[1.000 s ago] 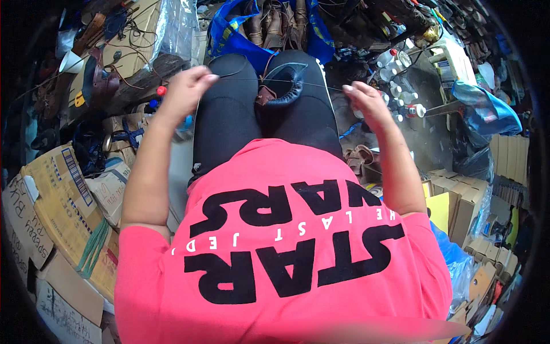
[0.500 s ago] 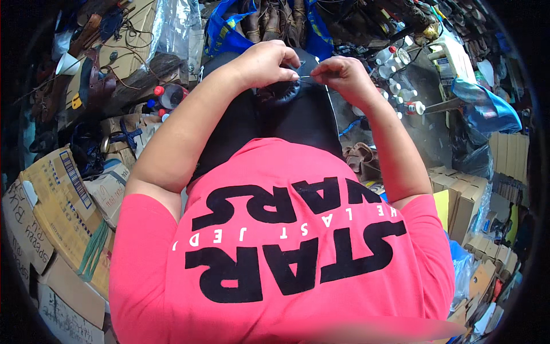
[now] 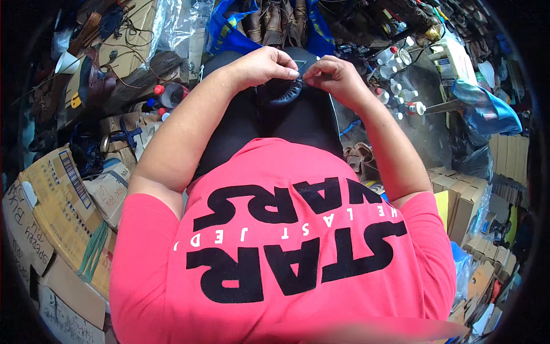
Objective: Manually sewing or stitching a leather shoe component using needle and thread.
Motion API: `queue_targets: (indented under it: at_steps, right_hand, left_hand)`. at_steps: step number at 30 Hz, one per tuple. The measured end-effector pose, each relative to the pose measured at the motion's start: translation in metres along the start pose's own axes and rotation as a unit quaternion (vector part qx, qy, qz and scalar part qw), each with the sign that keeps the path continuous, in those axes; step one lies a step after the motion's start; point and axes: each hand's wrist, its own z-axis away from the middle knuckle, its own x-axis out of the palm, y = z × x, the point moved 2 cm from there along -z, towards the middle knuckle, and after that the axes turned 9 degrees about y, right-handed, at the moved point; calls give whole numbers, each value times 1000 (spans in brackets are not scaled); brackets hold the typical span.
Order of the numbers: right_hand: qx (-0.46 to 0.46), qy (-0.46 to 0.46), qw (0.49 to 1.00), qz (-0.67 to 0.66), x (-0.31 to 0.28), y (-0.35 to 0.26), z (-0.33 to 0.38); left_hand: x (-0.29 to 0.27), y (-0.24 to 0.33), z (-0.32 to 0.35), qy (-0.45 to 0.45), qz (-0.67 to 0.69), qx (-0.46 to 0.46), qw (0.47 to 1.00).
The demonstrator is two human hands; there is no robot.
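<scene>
Over my lap, my left hand [image 3: 269, 64] is pinched, thumb against the bent fingers; what lies between its tips is too small to make out. My right hand [image 3: 335, 79] pinches a thin pale thread [image 3: 299, 81], its fingertips almost meeting the left thumb. Just below both hands a dark leather shoe [image 3: 281, 94] with a gathered, stitched edge rests between my thighs. My hands partly cover the shoe's far side.
Beyond my knees stands a blue bag [image 3: 229, 31] with brown leather boots [image 3: 281, 23]. Plastic bottles [image 3: 395, 86] cluster at right, and a red-capped bottle [image 3: 172, 94] lies at left. Cardboard boxes [image 3: 63, 200] are stacked at left, with more boxes [image 3: 461, 195] at right.
My right hand has come left and slightly down toward the left hand, so the gap between them has narrowed. Less of the thread shows between the fingertips.
</scene>
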Motion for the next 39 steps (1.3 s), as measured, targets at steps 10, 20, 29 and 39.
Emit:
queue_targets:
  at_steps: [10,20,29,39]
  right_hand:
    - [-36,69,995,61,5,-17,25]
    - [-202,-110,882,410,5,-63,-13]
    - [254,-43,937,-236,-3,4,0]
    - [187,234,935,-192,4,55,11]
  left_hand:
    - [0,-2,8,-39,30,-48,998]
    - [0,25,2,-59,-153,9,986]
    - [1,7,32,271,-351,258,858]
    - [-27,-4,66,187,-263,144,935]
